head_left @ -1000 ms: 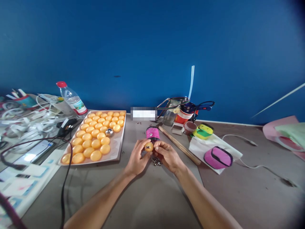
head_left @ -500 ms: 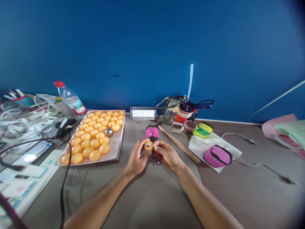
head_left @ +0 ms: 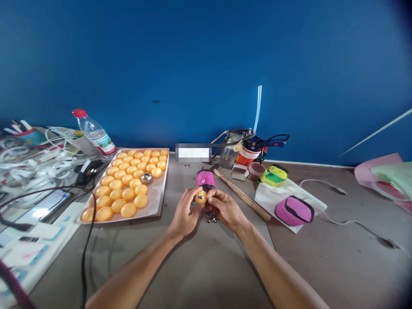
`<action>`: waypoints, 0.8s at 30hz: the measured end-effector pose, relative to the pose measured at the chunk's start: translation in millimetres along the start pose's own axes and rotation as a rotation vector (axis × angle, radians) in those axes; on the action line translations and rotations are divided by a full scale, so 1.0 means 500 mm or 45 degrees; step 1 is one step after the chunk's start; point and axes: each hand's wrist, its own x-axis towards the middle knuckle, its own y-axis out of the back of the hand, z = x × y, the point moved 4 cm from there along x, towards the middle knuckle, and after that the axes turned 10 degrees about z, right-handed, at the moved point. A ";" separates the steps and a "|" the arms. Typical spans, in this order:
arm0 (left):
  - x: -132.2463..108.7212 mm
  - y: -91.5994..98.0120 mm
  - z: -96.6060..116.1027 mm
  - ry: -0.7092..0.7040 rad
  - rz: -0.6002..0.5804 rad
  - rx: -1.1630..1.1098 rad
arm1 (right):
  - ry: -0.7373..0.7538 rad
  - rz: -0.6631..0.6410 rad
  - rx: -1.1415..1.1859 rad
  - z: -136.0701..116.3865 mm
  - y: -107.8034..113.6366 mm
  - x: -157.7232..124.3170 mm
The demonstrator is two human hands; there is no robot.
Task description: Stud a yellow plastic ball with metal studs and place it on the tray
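My left hand (head_left: 187, 212) pinches an orange ball (head_left: 200, 197) between thumb and fingers; a small dark, shiny spot shows on it. My right hand (head_left: 225, 209) meets the ball's right side with closed thumb and fingertips; whatever is between them is too small to make out. Right behind the ball sits a pink and black band (head_left: 205, 179). Small shiny metal pieces (head_left: 211, 217) lie in a pile on the table beside my right fingers. At the left, a white tray (head_left: 156, 208) bears several orange balls (head_left: 128, 210) and one silvery ball (head_left: 146, 178).
A wooden-handled hammer (head_left: 243, 195) lies right of my hands. Beyond are a glass jar (head_left: 228, 156) and a red cup (head_left: 246, 156). Farther right, a pink band (head_left: 294, 210) and a yellow-green band (head_left: 274, 175) rest on white paper (head_left: 264, 195). A bottle (head_left: 102, 141) and cables crowd the left.
The ball has turned slightly between my fingers, so its dark spot looks different. Both hands have stayed in nearly the same place.
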 end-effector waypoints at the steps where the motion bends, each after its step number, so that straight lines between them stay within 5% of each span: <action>1: 0.000 0.000 0.000 0.016 0.006 -0.023 | -0.020 -0.029 0.062 -0.001 -0.001 -0.001; 9: -0.007 -0.001 -0.004 0.152 0.012 -0.256 | -0.086 -0.194 0.285 -0.006 -0.008 -0.007; 24: -0.002 0.007 0.015 0.006 0.012 -0.183 | -0.107 -0.242 0.313 -0.007 -0.015 -0.013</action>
